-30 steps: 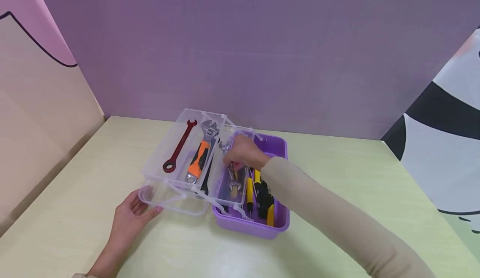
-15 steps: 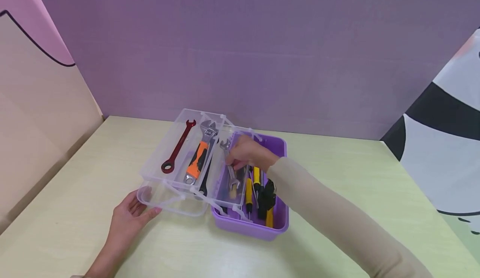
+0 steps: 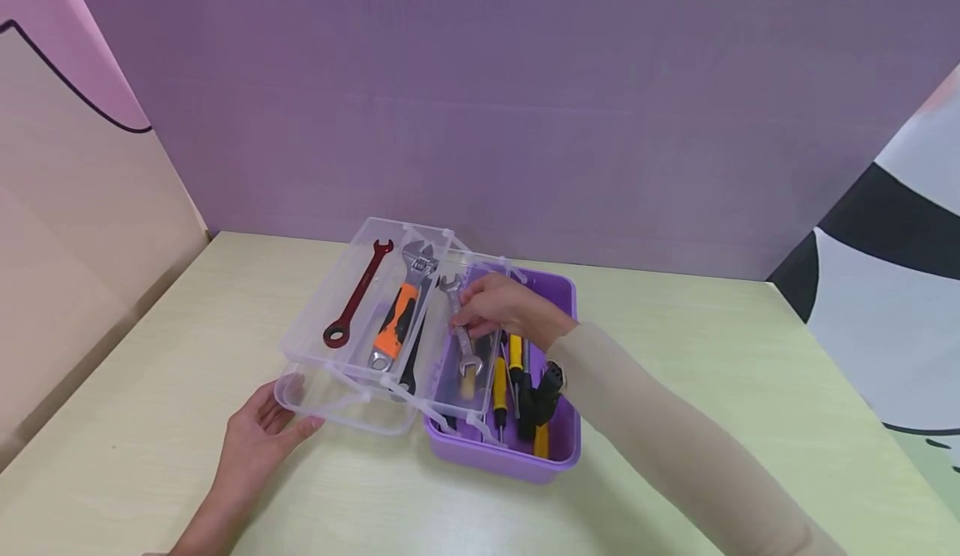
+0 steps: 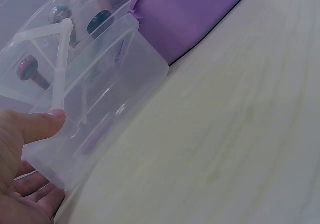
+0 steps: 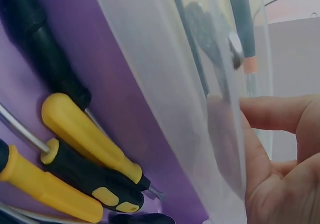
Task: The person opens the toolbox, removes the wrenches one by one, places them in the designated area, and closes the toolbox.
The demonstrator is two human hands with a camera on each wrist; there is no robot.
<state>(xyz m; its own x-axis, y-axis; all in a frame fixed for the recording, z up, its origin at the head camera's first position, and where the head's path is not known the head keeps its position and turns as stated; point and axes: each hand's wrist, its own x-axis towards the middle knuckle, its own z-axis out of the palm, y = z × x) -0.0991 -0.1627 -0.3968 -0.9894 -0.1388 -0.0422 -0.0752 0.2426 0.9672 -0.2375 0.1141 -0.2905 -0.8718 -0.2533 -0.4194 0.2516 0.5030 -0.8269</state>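
My left hand [image 3: 255,435] holds the near left corner of the toolbox's clear lid [image 4: 115,98], its thumb at one side and its fingers round the lower end. Over the lid, a clear upper tray holds a red combination wrench [image 3: 358,293] and an orange-handled adjustable wrench [image 3: 401,310]. In the lower clear tray [image 3: 487,402] lies a silver open-ended wrench [image 3: 463,343], slanting toward me. My right hand [image 3: 504,302] pinches its middle between thumb and fingers. Through the cloudy tray wall, the right wrist view blurs this contact.
The purple toolbox base [image 3: 495,456] holds yellow-and-black screwdrivers [image 5: 90,139] and a black item [image 3: 542,398] below my right forearm. A dark wrench [image 3: 412,364] lies beside the adjustable wrench. A purple wall [image 3: 525,122] stands behind the table [image 3: 712,356].
My right hand has shifted slightly right, uncovering more of the silver wrench, which has moved only a little. My left hand stays at the lid's corner.
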